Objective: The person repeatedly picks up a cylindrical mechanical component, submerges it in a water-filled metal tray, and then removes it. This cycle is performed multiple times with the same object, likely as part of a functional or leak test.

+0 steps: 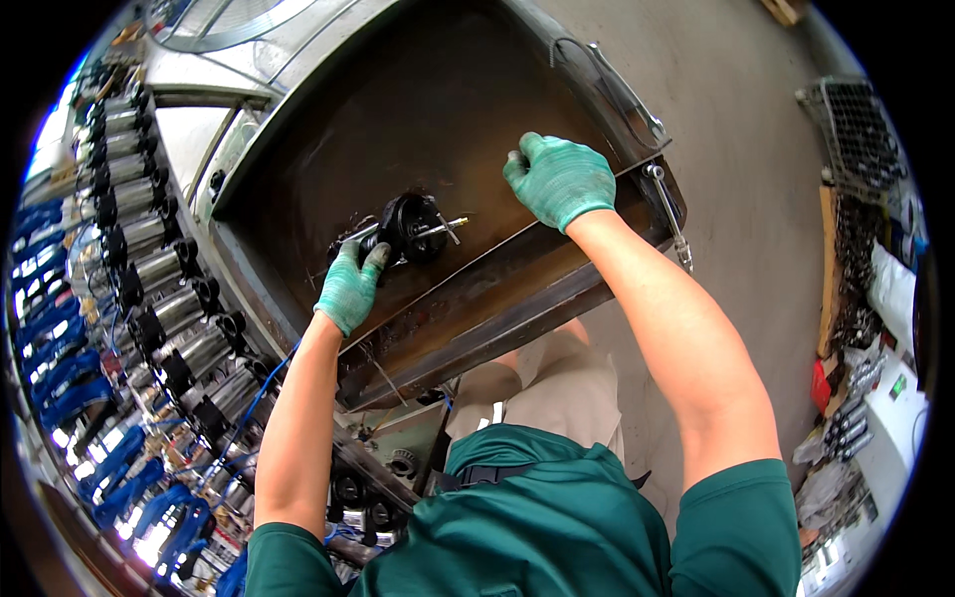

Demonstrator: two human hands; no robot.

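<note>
My left hand (350, 287), in a green glove, is closed on one end of a black round metal part (410, 227). The part lies tilted in a dark, oily steel tray (398, 109). A thin rod with a crossbar and a brass-coloured tip (446, 228) sticks out of its right side. Above the tray's right half, apart from that part, hangs my right hand (567, 181) in a matching glove. Its fingers are curled in, and whatever they hold, if anything, is hidden.
Wrenches (627, 92) lie along the tray's right rim, and a ratchet-like tool (670, 214) rests at its right corner. Rows of silver and black cylinders (159, 267) and blue parts (75, 388) fill the left side. A wire basket (851, 124) stands at far right.
</note>
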